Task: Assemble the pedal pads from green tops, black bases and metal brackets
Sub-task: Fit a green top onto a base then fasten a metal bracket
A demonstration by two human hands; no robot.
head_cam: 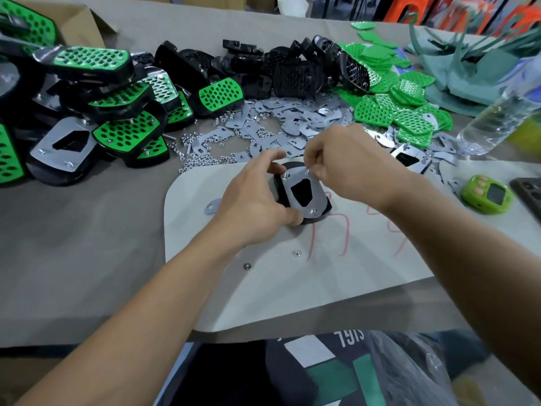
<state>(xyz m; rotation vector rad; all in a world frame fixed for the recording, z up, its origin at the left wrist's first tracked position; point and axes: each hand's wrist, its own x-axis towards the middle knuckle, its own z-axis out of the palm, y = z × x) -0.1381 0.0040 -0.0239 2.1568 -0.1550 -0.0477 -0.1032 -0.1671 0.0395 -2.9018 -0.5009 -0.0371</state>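
Observation:
A pedal pad (317,208) lies upside down on a pale mat (263,288), its black base under a metal bracket (314,194) with a dark cut-out. My left hand (254,200) grips the pad from the left, thumb at its near corner. My right hand (348,159) pinches something small, likely a nut, at the bracket's far right corner. Two loose nuts (297,253) lie on the mat near me. Finished pads (126,133) are piled at left. Black bases (292,71), loose brackets (295,118) and green tops (392,106) lie behind.
Several nuts and screws (202,159) are scattered left of the brackets. A single small bracket (212,206) lies on the mat by my left wrist. A clear plastic bottle (494,121) and a green timer (487,194) are at right. A cardboard box (79,22) is far left.

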